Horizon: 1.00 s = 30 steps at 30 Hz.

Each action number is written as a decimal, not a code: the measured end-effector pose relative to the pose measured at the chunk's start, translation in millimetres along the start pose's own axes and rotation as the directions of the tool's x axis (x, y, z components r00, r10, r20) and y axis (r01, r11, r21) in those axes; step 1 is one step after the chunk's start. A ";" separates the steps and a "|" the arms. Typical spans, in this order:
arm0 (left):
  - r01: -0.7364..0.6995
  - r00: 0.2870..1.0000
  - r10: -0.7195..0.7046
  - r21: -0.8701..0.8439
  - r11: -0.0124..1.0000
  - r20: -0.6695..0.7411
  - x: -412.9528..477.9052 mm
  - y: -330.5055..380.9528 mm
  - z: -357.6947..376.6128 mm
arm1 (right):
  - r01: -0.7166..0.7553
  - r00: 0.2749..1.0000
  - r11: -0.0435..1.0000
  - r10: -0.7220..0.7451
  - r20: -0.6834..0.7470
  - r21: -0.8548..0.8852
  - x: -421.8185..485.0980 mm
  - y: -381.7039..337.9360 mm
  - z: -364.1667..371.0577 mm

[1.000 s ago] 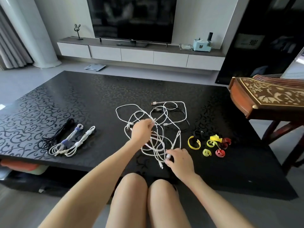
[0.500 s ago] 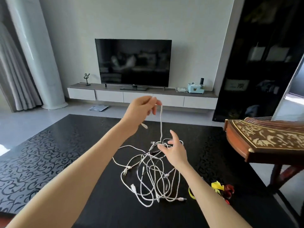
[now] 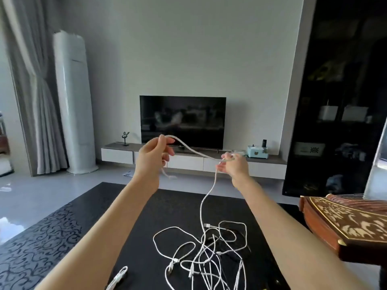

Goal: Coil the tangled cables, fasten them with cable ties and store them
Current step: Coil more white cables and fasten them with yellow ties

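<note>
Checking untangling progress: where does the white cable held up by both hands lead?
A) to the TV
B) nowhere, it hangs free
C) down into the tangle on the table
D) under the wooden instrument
C: below the right hand the white cable drops straight into the tangle on the table.

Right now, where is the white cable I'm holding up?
In the head view, the white cable stretches mid-frame between the left hand and right hand, in front of the TV; its tail hangs into the tangle on the black table.
</note>
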<state>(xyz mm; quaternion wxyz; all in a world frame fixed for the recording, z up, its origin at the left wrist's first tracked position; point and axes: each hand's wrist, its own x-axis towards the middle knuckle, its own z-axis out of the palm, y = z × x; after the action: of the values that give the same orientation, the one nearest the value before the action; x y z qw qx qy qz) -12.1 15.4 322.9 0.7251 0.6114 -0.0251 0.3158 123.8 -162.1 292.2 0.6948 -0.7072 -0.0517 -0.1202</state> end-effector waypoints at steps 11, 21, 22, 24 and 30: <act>0.135 0.988 -0.137 -0.029 0.990 -0.077 -0.1 -37.5 -33.5 | 0.769 0.523 0.359 -0.830 0.197 -0.529 -33.8 -179.9 -18.6; 0.295 0.953 -0.302 -0.281 0.913 0.019 -6.1 -27.7 -50.6 | 0.467 0.831 0.759 -0.200 0.520 -0.455 -83.7 -106.9 -55.3; 0.296 0.954 -0.299 -0.281 0.913 0.036 -7.7 -26.0 -50.9 | 0.429 0.824 0.792 -0.145 0.548 -0.435 -86.2 -99.0 -56.4; 0.299 0.954 -0.288 -0.274 0.914 0.079 -9.9 -20.7 -48.2 | 0.304 0.768 0.882 -0.004 0.641 -0.359 -91.3 -81.6 -58.2; 0.278 0.952 -0.256 -0.120 0.953 0.169 -23.1 -6.2 -27.3 | -0.002 0.395 0.983 0.171 0.902 -0.185 -118.4 -50.8 -59.1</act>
<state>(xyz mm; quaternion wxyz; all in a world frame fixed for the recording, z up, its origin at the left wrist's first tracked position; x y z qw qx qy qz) -37.1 29.8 300.9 0.7991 0.5778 -0.0194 0.1648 -8.6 -208.3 313.1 0.5011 -0.7104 -0.3773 0.3191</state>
